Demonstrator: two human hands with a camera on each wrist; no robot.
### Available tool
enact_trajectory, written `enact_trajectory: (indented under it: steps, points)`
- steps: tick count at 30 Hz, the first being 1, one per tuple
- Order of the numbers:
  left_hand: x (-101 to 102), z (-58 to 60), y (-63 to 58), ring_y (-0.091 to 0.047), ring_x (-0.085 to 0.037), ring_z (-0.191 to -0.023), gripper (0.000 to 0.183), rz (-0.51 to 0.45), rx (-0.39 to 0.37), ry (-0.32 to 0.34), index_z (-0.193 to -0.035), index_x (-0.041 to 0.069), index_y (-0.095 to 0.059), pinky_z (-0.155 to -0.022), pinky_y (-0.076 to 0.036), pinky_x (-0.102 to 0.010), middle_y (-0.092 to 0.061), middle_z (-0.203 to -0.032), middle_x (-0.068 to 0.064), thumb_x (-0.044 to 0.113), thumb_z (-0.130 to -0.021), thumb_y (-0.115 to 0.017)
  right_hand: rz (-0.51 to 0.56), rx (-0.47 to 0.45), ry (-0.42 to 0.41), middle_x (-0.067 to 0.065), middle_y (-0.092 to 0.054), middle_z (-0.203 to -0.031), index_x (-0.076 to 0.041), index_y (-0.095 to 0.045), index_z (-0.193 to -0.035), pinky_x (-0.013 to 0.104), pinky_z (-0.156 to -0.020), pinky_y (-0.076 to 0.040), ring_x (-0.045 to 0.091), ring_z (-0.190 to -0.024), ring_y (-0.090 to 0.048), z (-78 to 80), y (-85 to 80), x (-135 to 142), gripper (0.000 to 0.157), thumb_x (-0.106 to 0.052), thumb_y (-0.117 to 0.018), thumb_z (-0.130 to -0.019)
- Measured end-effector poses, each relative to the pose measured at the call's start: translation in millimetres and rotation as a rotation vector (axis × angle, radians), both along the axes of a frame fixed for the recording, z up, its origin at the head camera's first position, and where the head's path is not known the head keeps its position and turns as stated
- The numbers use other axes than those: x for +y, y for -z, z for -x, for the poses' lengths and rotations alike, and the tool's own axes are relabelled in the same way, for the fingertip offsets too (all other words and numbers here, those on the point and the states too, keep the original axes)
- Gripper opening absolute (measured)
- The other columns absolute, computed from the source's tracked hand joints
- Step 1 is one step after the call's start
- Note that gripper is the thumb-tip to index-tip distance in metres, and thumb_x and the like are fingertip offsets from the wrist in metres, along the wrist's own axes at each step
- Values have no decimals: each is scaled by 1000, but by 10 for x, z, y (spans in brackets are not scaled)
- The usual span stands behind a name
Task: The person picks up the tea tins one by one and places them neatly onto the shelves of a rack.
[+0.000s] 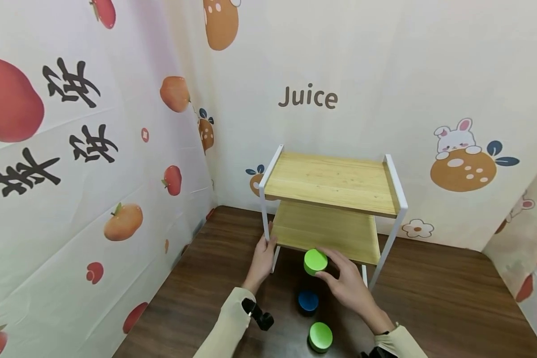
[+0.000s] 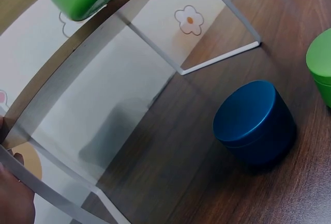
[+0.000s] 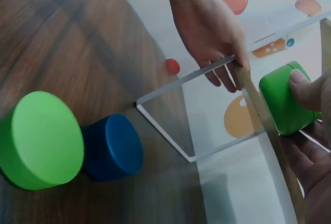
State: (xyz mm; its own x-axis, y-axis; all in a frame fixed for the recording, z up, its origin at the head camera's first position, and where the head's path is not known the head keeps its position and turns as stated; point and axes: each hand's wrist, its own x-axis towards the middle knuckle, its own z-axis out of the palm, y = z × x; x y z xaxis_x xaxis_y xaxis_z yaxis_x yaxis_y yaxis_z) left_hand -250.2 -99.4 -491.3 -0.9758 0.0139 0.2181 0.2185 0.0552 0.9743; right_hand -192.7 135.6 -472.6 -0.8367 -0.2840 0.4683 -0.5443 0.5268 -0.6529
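A two-tier wooden shelf rack point(image 1: 326, 181) with white metal legs stands on the table. At its left front leg, my left hand point(image 1: 261, 258) grips the frame beside the lower board, fingers behind and thumb in front. Between thumb and fingers, my right hand point(image 1: 346, 283) pinches a green round tin point(image 1: 315, 261) at the front edge of the lower board point(image 1: 324, 231). The right wrist view shows that tin point(image 3: 285, 100) from the side, level with the board. On the table before the rack sit a blue round tin point(image 1: 308, 301) and a second green tin point(image 1: 319, 336).
The dark wooden table point(image 1: 452, 298) extends to both sides of the rack. Behind and to the left hang pale wall sheets point(image 1: 362, 59) printed with fruit and lettering. The upper board point(image 1: 335, 174) overhangs the lower one.
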Motion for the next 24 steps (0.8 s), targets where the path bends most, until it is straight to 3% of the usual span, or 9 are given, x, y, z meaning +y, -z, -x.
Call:
enact_trajectory:
  steps: [4,11,14,19,24]
  points:
    - [-2,-91,-133,-21,-34,-145,51,20,-2,0,-151,-5,-22,-117,-18,-48,-23,-157,-18,10,-105,-39,-1,-30,-33,-5,-57,-133,-17,-54,-138,45,-96,-47,19,-124,-55,32,-66,-56,58,-17,-77,-84]
    - [-10,-112,-159,-21,-36,-144,51,22,15,13,-151,-6,-21,-116,-19,-49,-22,-157,-19,9,-105,-38,4,-24,-65,-6,-57,-133,-25,-53,-138,43,-94,-49,16,-121,-56,107,-223,-189,58,-19,-76,-85]
    - [-28,-54,-63,-19,-33,-146,52,9,6,14,-152,-3,-20,-116,-18,-49,-22,-159,-16,12,-106,-38,25,-16,-97,-7,-57,-131,-28,-52,-138,39,-94,-50,13,-120,-57,151,-330,-266,59,-17,-76,-85]
    - [-30,66,146,-20,-29,-146,52,18,5,0,-154,5,-21,-116,-19,-48,-22,-160,-8,20,-107,-38,61,27,-173,-3,-59,-128,-21,-53,-138,39,-93,-51,15,-117,-58,228,-554,-385,58,-13,-75,-85]
    - [-19,69,151,-22,-27,-146,53,51,1,7,-155,9,-19,-116,-21,-47,-22,-160,-5,24,-107,-36,66,90,-221,-1,-59,-129,-18,-53,-138,37,-93,-51,15,-117,-58,281,-754,-480,58,-11,-75,-85]
